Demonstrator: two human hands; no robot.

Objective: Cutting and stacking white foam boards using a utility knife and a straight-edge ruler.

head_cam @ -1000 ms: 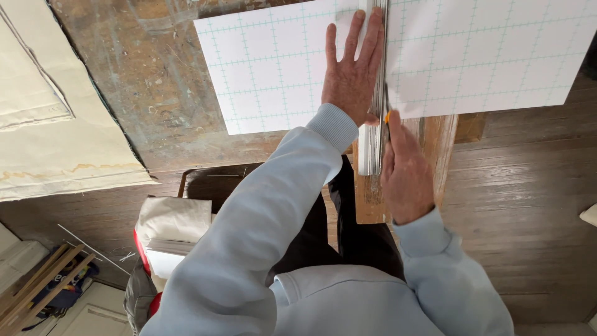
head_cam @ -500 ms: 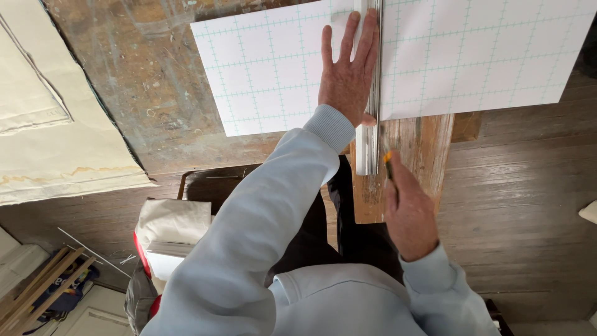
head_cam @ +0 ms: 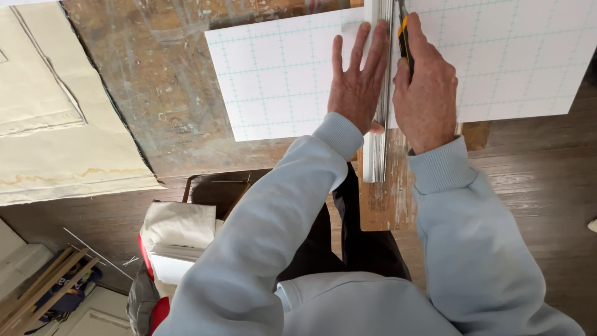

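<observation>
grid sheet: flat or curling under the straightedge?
Flat: the grid sheet lies spread on the workbench, left hand pressing the metal straightedge.

This looks like a workshop or craft studio. A worn, paint-stained worktop [head_cam: 161, 106] fills the upper centre of the frame, with a gridded white board [head_cam: 280, 74] and a metal straightedge [head_cam: 379, 93] laid across it. Dark plank flooring [head_cam: 535, 186] shows at right, stained paper sheets [head_cam: 56, 124] at upper left, and wooden strips [head_cam: 43, 286] at lower left.

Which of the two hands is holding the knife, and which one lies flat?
The right hand grips the yellow-and-black knife. The left hand lies flat, fingers spread, beside the metal straightedge.
</observation>
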